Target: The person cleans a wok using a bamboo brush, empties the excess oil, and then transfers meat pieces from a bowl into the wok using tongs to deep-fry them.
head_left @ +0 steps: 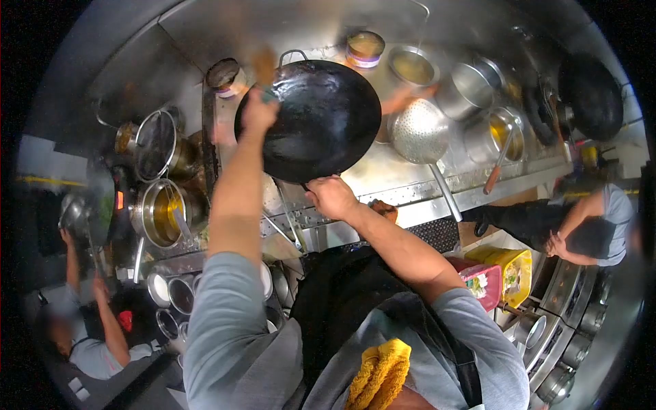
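Note:
A large black wok is tilted up over the steel cooktop, its dark inside wet and shiny and facing me. My right hand is closed on the handle at its near edge. At the wok's upper left rim, my left hand is closed around a brush with a brown head, smeared by motion. A bit of green shows beside the fingers. The wok's loop handle is at the far rim. A perforated ladle lies to the right of the wok.
Tins and steel pots stand along the back. At left are oil pots with strainers. Yellow and red bins are at lower right. One co-worker is at left, another at right.

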Tool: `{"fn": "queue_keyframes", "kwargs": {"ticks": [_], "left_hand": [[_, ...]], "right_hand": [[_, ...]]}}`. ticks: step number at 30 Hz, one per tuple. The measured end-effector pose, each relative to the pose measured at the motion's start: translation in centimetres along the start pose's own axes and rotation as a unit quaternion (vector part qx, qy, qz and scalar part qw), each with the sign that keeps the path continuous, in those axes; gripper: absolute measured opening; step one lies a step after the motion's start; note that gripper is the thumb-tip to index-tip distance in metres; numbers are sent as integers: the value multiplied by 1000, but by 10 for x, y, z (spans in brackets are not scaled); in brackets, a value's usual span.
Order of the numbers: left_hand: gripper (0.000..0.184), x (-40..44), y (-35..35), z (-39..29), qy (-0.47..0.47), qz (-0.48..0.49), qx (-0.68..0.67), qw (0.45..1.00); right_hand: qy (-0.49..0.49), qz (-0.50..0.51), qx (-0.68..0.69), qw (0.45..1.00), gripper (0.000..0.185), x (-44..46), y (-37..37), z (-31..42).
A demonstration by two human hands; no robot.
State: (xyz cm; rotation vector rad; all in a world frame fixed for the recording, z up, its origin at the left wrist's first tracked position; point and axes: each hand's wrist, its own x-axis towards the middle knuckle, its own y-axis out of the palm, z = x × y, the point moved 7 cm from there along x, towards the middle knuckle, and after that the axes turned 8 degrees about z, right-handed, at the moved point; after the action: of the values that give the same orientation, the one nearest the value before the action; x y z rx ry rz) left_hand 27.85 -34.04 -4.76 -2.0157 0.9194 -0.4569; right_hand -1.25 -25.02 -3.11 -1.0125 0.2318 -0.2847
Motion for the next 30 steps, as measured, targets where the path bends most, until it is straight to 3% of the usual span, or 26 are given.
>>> {"fn": "queue_keyframes", "kwargs": {"ticks": [1,2,3,5,7,9,11,12,14,17,18,19,21,23,24,25,26,27,29,30], "left_hand": [[66,-27,44,-10,-78,192,-75,975],[69,-51,71,-33,1,209,54,976],[69,-85,93,-57,21,325,-51,944],[67,-128,93,-82,164,357,-45,919],[69,-108,66,-39,257,356,74,895],[71,-28,17,28,48,244,302,920],[65,-30,-76,-10,-59,66,164,982],[65,-28,-73,-14,-56,69,166,982],[64,-30,-84,-19,-16,-55,23,998],[70,-40,29,12,-25,180,77,980],[68,-61,62,2,62,231,129,963],[67,-103,63,-34,-9,381,16,924],[73,-147,48,-71,75,450,51,888],[73,-132,45,-27,302,407,130,852],[75,-119,3,-18,194,468,266,820],[68,-61,2,51,196,401,310,839],[58,-17,-63,71,3,149,-25,988],[53,-11,-104,30,-2,126,321,939],[57,-3,-141,-3,-70,56,256,962],[60,0,-123,-7,-55,79,206,974]], "right_hand": [[1,25,2,1000,17,3,2,-1],[-4,23,-2,1000,17,5,1,0],[10,30,14,999,17,5,3,-1],[22,34,28,999,17,8,4,-6],[29,18,17,999,17,6,10,-6],[11,12,-13,1000,20,8,17,-6],[35,10,13,999,19,12,15,-10],[39,8,15,999,19,12,12,-9],[21,2,2,1000,20,9,8,-2],[7,-30,19,999,20,6,4,-2],[1,-30,14,999,20,5,2,0],[-4,-31,9,999,20,8,-2,-2],[34,-1,23,999,19,9,6,-7],[37,-2,30,999,18,5,2,-6],[33,0,35,999,18,4,1,-5],[33,2,34,999,18,5,1,-4],[41,1,35,999,18,5,3,-3],[50,-1,38,998,18,7,5,-5],[35,-22,26,999,18,10,3,-6],[19,-34,17,999,19,5,6,-3]]}}
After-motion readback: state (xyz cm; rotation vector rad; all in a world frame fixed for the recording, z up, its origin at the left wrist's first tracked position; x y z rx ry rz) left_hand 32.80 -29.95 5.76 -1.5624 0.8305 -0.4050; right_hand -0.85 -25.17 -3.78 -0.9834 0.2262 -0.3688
